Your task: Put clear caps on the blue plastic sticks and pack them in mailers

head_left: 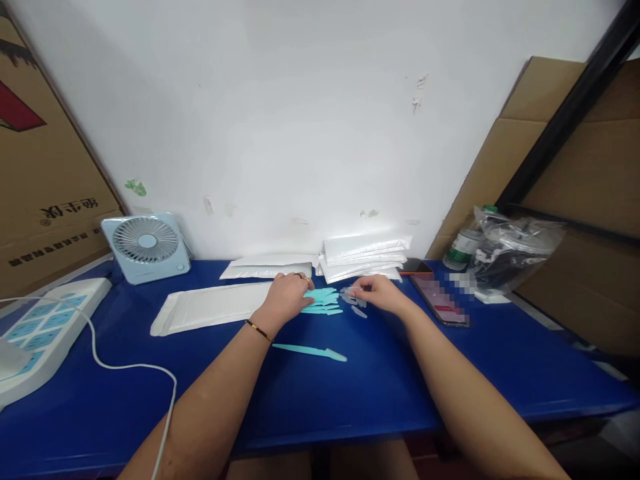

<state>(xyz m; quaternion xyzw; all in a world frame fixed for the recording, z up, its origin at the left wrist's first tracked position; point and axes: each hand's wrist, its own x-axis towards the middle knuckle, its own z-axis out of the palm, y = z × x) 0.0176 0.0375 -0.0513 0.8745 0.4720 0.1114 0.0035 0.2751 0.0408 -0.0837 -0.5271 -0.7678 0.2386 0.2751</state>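
Note:
Several turquoise eyebrow razors (323,300) lie in a bunch on the blue table. My left hand (286,299) is curled over their handle ends, its fingers closed on them. Beside their blade ends is a small pile of clear plastic blade caps (359,311). My right hand (380,292) reaches into this pile, thumb and fingers pinched on a clear cap that is partly hidden. A single eyebrow razor (310,351) lies apart, nearer the front, with a pale cover over its blade. Left of my left hand, a long white padded envelope (210,308) lies flat.
White envelopes (365,253) are stacked against the wall. On the left stand a light blue fan (147,248) and a power strip (55,320); its white cable crosses my left forearm. On the right lie a phone (440,300), a bottle (463,248) and a plastic-wrapped item (510,257).

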